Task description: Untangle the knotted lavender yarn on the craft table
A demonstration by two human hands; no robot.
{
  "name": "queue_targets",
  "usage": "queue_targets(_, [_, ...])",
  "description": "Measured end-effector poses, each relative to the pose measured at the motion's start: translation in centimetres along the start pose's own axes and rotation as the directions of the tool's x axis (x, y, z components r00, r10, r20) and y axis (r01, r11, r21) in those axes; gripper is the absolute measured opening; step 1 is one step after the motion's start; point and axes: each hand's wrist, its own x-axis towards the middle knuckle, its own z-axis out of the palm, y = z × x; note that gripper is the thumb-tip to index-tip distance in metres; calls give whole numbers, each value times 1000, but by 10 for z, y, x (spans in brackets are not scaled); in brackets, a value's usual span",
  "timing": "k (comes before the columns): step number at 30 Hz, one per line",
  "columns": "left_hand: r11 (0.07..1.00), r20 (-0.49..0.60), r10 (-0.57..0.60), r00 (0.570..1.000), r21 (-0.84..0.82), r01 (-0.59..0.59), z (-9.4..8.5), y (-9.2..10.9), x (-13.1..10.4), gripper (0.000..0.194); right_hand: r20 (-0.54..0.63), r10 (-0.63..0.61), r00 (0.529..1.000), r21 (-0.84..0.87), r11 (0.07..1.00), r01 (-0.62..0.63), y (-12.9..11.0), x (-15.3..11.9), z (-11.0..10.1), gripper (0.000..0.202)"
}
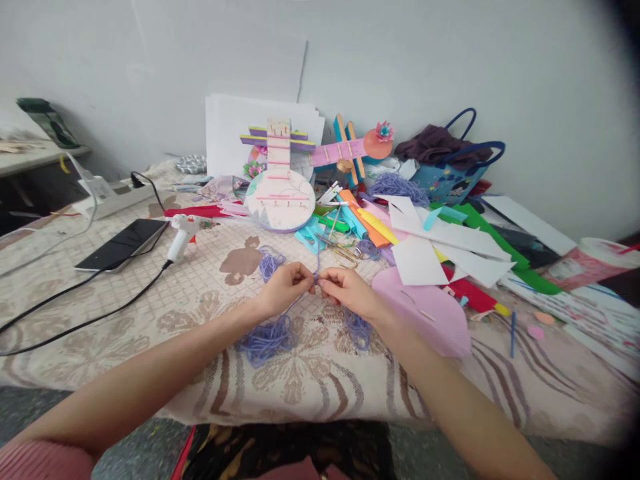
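My left hand (290, 287) and my right hand (345, 288) meet over the middle of the table, fingertips pinched close together. Both grip purple yarn (317, 273), and a strand of it runs up from between the fingers towards the scissors. Loose purple yarn bundles lie about: a larger yarn pile (267, 340) below my left hand, a small yarn bundle (271, 263) beyond it, and another yarn bundle (359, 330) under my right wrist. Just past my right hand rest gold-handled scissors (346, 253). Whether the strands are knotted between my fingertips is too small to tell.
A white glue gun (183, 233) and a black-screened phone (123, 245) lie left, with cables across the cloth. Behind stand a decorated round white board (280, 200), coloured paper scraps and a purple yarn heap (400, 188). A pink paper piece (425, 310) and a drink cup (593, 262) are right.
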Motion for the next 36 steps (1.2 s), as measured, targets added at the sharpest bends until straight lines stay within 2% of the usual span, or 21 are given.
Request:
queue_targets(7, [998,13,51,999,36,-52,1,-4,-1,7,-61,-86,994,-152,986,75,4,4,-1,17])
queue_targets(16, [992,20,75,997,98,-76,-2,-8,0,8,-46,-104,994,-133,986,97,12,9,-2,13])
queue_targets(19, [982,-22,96,995,168,-91,-2,-6,-2,9,-66,-119,991,-134,985,110,12,10,-1,11])
queue_targets(24, [951,-45,128,991,288,-110,-4,-1,-3,10,-114,-161,980,-191,972,137,10,8,2,9])
queue_targets(31, [873,44,155,987,462,-158,-20,8,-2,12,-261,-211,942,-313,942,124,8,6,6,8])
queue_targets(34, [841,-4,200,980,514,-170,-21,13,-4,13,-303,-211,929,-294,948,119,12,8,8,8])
queue_targets(36, [810,6,258,966,543,-220,-16,15,-7,12,-315,-197,928,-217,967,131,16,9,11,9])
